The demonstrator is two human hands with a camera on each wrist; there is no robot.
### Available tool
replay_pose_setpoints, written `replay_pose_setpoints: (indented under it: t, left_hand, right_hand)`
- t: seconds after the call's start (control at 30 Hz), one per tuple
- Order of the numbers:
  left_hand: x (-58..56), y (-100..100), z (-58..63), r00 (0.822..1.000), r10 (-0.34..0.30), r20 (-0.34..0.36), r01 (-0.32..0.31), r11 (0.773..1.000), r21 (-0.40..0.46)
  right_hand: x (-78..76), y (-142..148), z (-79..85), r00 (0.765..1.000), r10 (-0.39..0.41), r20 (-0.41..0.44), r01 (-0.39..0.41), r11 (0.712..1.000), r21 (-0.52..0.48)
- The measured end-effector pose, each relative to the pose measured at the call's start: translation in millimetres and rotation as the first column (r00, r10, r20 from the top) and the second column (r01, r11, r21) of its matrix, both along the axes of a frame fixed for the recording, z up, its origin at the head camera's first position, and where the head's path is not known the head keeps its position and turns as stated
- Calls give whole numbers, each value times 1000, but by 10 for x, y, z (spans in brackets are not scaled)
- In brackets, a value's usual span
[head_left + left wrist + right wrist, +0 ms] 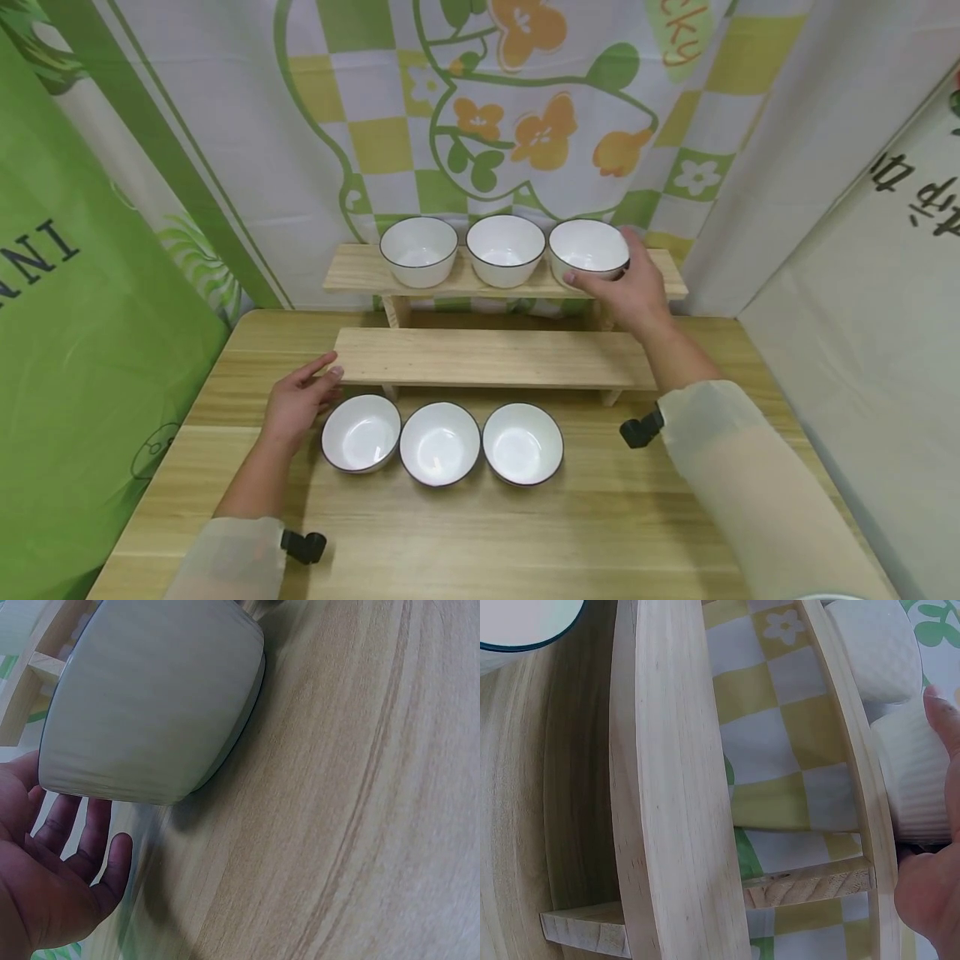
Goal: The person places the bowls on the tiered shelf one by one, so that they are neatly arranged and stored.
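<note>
Three white bowls with dark rims stand in a row on the upper board [352,271] of a two-step wooden rack. My right hand [637,287] grips the rightmost bowl [588,248], thumb at its front and fingers round its right side; the right wrist view shows this bowl [915,776] on the board's edge. My left hand [298,404] is by the left end of the lower board [487,357], fingers loosely bent; whether they touch the wood I cannot tell. Beside that hand, the left front bowl [362,433] stands on the table, its side [150,697] large in the left wrist view.
Two more bowls, a middle one [440,444] and a right one [523,444], continue the front row on the wooden table [465,550]. A patterned cloth [517,108] hangs behind the rack. Another pale rim [828,597] shows at the bottom right edge.
</note>
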State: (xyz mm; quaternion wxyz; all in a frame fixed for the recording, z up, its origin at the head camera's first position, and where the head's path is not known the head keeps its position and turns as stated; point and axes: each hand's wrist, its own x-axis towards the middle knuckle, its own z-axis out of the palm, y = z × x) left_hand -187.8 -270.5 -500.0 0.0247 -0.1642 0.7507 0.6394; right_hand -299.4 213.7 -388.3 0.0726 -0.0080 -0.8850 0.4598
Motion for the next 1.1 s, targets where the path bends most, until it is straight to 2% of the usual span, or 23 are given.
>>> replay_pose_setpoints:
  t: [0.17,0.3,0.5,0.7,1.0,1.1]
  left_hand:
    - [-67,-71,-183,1000,9,-6,-9,1000,1]
    - [-86,-88,-258,1000,17,-17,-17,1000,-9]
    - [-69,-74,-256,999,21,-27,-22,999,-26]
    - [-56,-67,-239,999,27,-23,-27,999,-24]
    - [-67,-78,-244,1000,16,-18,-17,999,-29]
    - [-62,-75,-246,999,19,-27,-20,999,-37]
  right_hand:
    - [1,-1,-5,1000,13,-18,-13,1000,16]
    - [11,4,-6,999,28,-46,-28,1000,12]
    - [44,20,-9,995,55,-87,-57,998,-15]
    - [81,41,9,992,86,-97,-99,984,-149]
    - [215,186,-26,998,37,-60,-51,965,-259]
    - [252,238,-58,997,35,-74,-54,957,-287]
